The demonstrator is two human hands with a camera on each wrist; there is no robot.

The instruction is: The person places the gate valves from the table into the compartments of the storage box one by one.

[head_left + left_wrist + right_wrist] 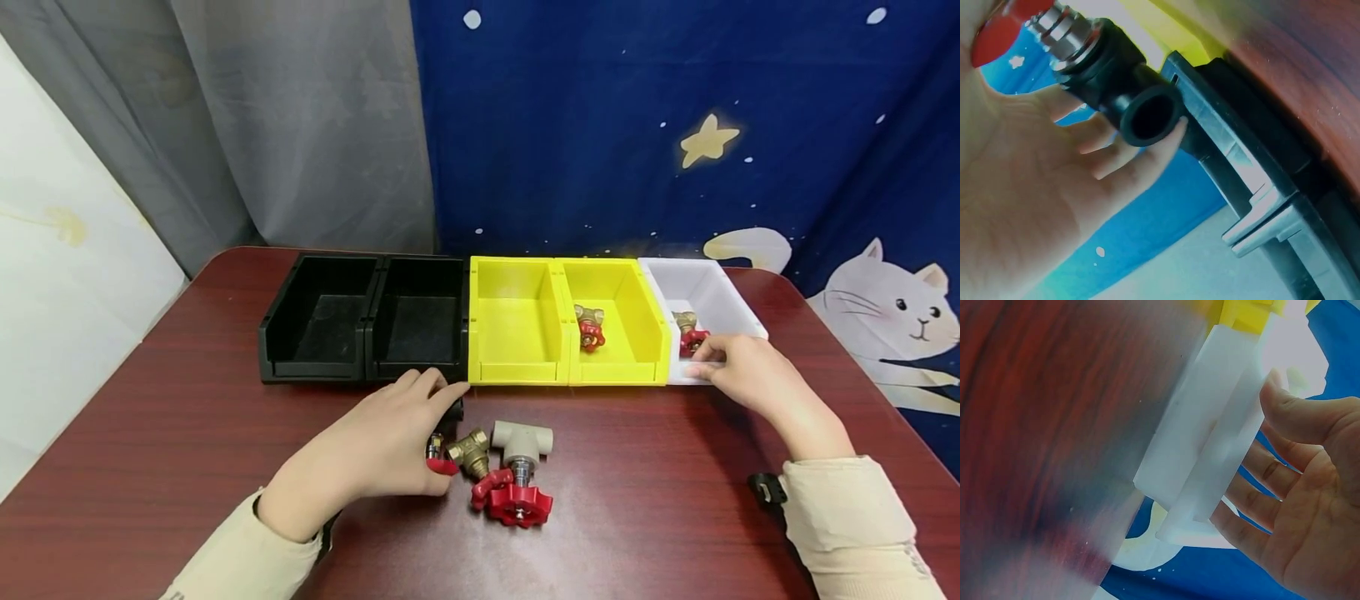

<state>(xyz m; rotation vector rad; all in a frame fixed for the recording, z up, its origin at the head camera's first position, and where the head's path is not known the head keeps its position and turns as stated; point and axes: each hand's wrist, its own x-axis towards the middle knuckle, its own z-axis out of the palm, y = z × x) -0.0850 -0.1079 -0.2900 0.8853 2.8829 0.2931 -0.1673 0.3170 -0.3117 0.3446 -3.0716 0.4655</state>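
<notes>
My left hand (378,442) holds a black tee-shaped valve (1116,81) with a metal collar and a red handle, in front of the black bins. Much of this valve is hidden behind the hand in the head view. A brass valve (471,452) with a red handle and a pale grey valve (521,442) with a red handwheel lie on the table just right of that hand. My right hand (750,375) reaches over the front edge of the white bin (1204,444), fingertips beside a brass valve (685,323) with a red handwheel; no valve shows in its grasp.
Two black bins (315,371), two yellow bins (517,373) and the white bin stand in a row along the back of the dark red table (187,442). The right yellow bin contains a brass valve (590,327) with a red handwheel. Curtains (570,125) hang behind.
</notes>
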